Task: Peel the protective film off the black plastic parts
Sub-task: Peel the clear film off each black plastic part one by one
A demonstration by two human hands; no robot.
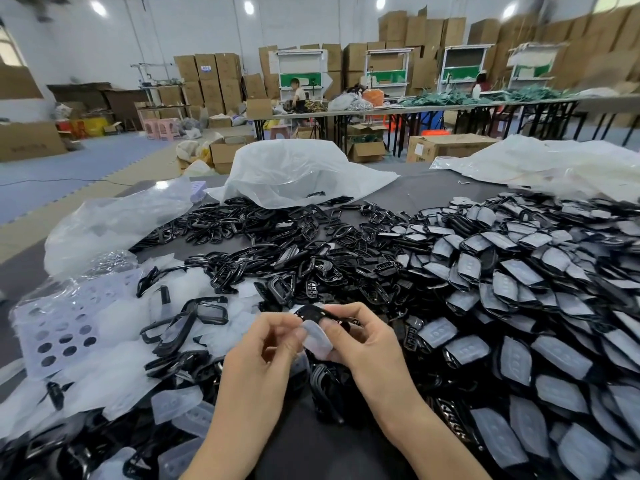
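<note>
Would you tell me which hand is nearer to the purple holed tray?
Left. The left hand, pinching the film, is to the right of the tray; the right hand, holding the black part, lies farther right, beyond the left hand.

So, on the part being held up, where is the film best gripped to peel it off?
Pinch the film by its loose lower flap, coming from the left with the left hand. That flap stands away from the black part, and the right hand holds the part from the right, so the left side is the open one.
</note>
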